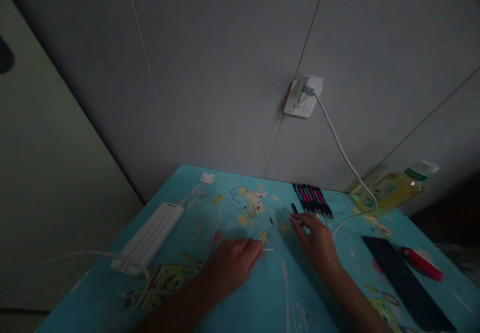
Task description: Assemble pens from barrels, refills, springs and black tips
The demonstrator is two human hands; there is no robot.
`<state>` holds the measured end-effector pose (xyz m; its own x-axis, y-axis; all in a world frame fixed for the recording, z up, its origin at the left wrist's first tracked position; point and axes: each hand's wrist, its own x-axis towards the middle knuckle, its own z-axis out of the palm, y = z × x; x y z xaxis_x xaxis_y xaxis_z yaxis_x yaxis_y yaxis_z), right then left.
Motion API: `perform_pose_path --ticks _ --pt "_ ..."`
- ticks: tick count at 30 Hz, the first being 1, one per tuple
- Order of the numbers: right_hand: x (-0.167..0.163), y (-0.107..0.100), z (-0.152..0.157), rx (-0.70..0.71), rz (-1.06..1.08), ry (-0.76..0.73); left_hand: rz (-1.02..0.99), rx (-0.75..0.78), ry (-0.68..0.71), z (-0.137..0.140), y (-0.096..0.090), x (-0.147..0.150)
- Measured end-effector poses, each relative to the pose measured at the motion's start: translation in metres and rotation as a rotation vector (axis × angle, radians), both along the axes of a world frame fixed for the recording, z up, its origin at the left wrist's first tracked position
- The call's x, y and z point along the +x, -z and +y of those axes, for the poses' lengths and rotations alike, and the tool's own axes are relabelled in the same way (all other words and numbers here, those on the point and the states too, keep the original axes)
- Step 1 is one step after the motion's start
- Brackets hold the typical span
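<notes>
My left hand [240, 259] is closed, palm down, over the table's middle. From its fingertips a thin white stick, like a pen refill [268, 249], sticks out to the right. My right hand [314, 233] is pinched, thumb and forefinger meeting at the near end of a dark pen barrel [294, 208]; the fingers hide part of it. A tiny black piece [271, 220] lies between the two hands, farther back. Just beyond my right hand, several pens [312, 199] with black, red and blue parts lie side by side in a row.
The table wears a blue cartoon-printed cloth [258, 303]. At left lie a white power strip [150, 238] and cables. A bottle of yellow liquid [393, 190], a dark flat strip [405, 280] and a red-handled object [422, 263] are at right. A charging cable [343, 153] hangs from the wall socket [300, 104].
</notes>
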<state>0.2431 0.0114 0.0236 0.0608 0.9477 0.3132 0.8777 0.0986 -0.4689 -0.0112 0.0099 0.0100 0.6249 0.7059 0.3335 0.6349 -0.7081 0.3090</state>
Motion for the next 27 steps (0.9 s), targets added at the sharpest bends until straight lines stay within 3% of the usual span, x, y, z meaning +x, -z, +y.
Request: perform_pose_path --ticks 5,13,16,22,27 --pt "0.002 0.010 0.034 -0.121 -0.117 -0.090 -0.059 -0.093 -0.091 0.008 -0.001 -0.006" --pt "-0.034 0.012 0.040 -0.172 -0.239 -0.065 -0.091 -0.082 -0.138 0.014 -0.001 -0.007" --pt "-0.023 0.009 0.039 -0.195 -0.292 -0.026 -0.061 -0.088 -0.139 0.013 -0.003 -0.007" --pt "0.021 -0.001 0.050 -0.219 -0.396 0.192 -0.054 -0.102 -0.124 0.008 -0.010 -0.006" --pt "0.029 0.003 0.056 -0.252 -0.416 0.232 -0.046 -0.139 -0.063 0.007 -0.010 -0.004"
